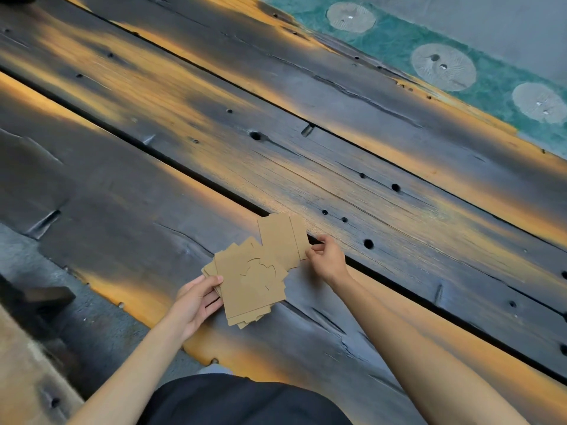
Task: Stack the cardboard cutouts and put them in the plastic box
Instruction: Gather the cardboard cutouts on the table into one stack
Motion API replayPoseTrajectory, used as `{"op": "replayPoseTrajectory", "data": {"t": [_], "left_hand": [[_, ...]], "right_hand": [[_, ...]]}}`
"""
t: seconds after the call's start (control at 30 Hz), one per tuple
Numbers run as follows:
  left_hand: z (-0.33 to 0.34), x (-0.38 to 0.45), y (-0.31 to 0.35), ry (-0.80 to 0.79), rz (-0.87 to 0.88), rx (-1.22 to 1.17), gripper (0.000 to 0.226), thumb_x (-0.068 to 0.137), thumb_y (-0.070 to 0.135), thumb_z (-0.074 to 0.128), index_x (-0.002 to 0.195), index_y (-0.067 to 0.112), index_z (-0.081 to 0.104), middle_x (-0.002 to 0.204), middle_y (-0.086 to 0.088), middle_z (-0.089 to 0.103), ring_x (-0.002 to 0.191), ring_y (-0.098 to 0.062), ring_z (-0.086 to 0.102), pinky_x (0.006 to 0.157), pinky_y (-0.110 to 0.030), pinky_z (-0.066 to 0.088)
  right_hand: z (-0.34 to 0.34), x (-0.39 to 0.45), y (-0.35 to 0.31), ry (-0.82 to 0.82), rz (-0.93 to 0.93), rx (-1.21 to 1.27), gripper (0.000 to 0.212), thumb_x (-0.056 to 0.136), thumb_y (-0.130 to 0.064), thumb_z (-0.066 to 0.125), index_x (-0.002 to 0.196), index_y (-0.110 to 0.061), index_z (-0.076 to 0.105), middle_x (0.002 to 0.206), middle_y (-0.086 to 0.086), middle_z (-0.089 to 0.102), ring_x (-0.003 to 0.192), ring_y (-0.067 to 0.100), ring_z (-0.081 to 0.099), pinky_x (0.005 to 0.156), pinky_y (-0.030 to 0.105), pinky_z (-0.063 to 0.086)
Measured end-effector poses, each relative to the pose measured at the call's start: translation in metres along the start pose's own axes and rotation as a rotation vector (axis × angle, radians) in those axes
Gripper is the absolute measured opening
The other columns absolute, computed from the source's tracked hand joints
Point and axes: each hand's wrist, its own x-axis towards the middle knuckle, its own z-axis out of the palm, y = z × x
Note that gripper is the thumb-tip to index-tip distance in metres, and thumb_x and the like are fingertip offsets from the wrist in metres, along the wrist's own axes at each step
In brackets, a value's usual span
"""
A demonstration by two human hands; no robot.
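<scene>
Holding a fanned stack of flat brown cardboard cutouts (250, 286), the left hand (196, 299) is positioned just above the near edge of the tabletop (383, 167), a surface of dark, weathered wooden planks with worn orange-yellow patches, nail holes and long gaps between the boards. The left grip is closed on the stack: the thumb lies across the top sheet at its left edge, and the fingers curl underneath. The sheets in the stack are not aligned; corners project at the left, top and bottom. The top sheet carries a die-cut outline with a scalloped, curved edge near its centre.

The right hand (326, 256) holds a separate flat rectangular brown cardboard cutout (282, 239) with a straight crease line running near its right side. The right grip is closed on this cutout in a pinch of thumb and fingertips at its right edge. The near corner of this sheet touches or overlaps the far corner of the stack; which of the two cannot be told. The sheet lies over one of the dark gaps between planks.

Both forearms are bare. A dark garment (239, 400) shows at the bottom of the view. A green strip with pale round discs (441, 67) runs along the far right edge of the tabletop. The plastic box is not in view.
</scene>
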Motion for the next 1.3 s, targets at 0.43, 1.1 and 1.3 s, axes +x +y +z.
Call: {"op": "replayPoseTrajectory", "data": {"t": [0.43,1.1,1.3], "left_hand": [[-0.004,0.027,0.026,0.086,-0.023,0.038,0.022,0.093,0.006,0.065,0.112,0.011,0.074,0.114,-0.013,0.078,0.096,-0.022,0.078,0.074,-0.032,0.065],[0.035,0.049,0.054,0.091,-0.062,0.097,0.021,0.095,0.012,0.057,0.113,0.015,0.067,0.106,-0.007,0.078,0.092,-0.019,0.073,0.077,-0.037,0.057],[0.069,0.033,0.050,-0.104,-0.116,0.228,0.037,0.097,0.016,0.052,0.133,0.007,0.059,0.117,-0.013,0.066,0.096,-0.025,0.061,0.087,-0.041,0.050]], "right_hand": [[0.023,0.044,-0.029,0.095,0.141,-0.157,0.071,0.085,-0.035,0.075,0.144,-0.029,0.036,0.107,-0.002,0.072,0.104,0.024,0.064,0.080,0.037,0.048],[-0.069,-0.013,-0.041,0.107,-0.388,0.243,0.036,0.086,0.001,0.066,0.083,-0.033,0.078,0.102,-0.001,0.069,0.089,0.013,0.072,0.071,0.025,0.059],[-0.065,-0.039,-0.041,-0.008,-0.615,0.239,0.025,0.086,0.012,0.070,0.089,-0.011,0.080,0.108,0.002,0.065,0.100,0.010,0.067,0.076,0.017,0.055]]}}
